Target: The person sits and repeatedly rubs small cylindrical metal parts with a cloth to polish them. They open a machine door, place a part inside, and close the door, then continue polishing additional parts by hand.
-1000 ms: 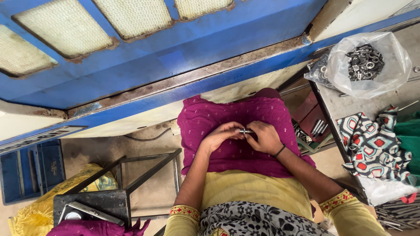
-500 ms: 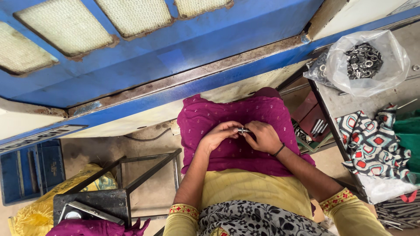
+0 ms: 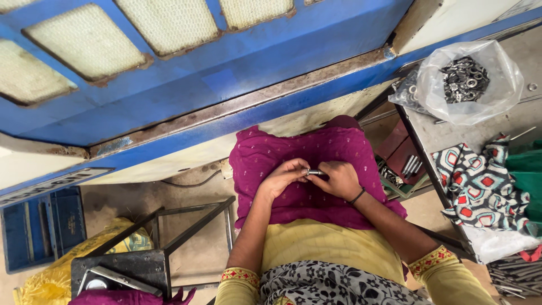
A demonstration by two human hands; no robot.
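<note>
Both my hands meet over my lap, above a magenta cloth (image 3: 305, 158) spread on my knees. Between them is a small silvery metal piece (image 3: 314, 171), short and cylindrical. My left hand (image 3: 285, 178) pinches its left end with curled fingers. My right hand (image 3: 339, 179), with a dark band at the wrist, grips its right end. Exactly what the piece is cannot be made out at this size.
A clear plastic bag of metal washers (image 3: 466, 82) lies on a grey table (image 3: 446, 135) at the right, beside a patterned cloth (image 3: 480, 186). A black metal stool frame (image 3: 164, 243) stands left, near a yellow sack (image 3: 56, 277) and a blue crate (image 3: 39, 229). A blue door panel (image 3: 197, 73) fills the top.
My hands stay together on the metal piece; the fingers have shifted slightly around it. The view has barely moved.
</note>
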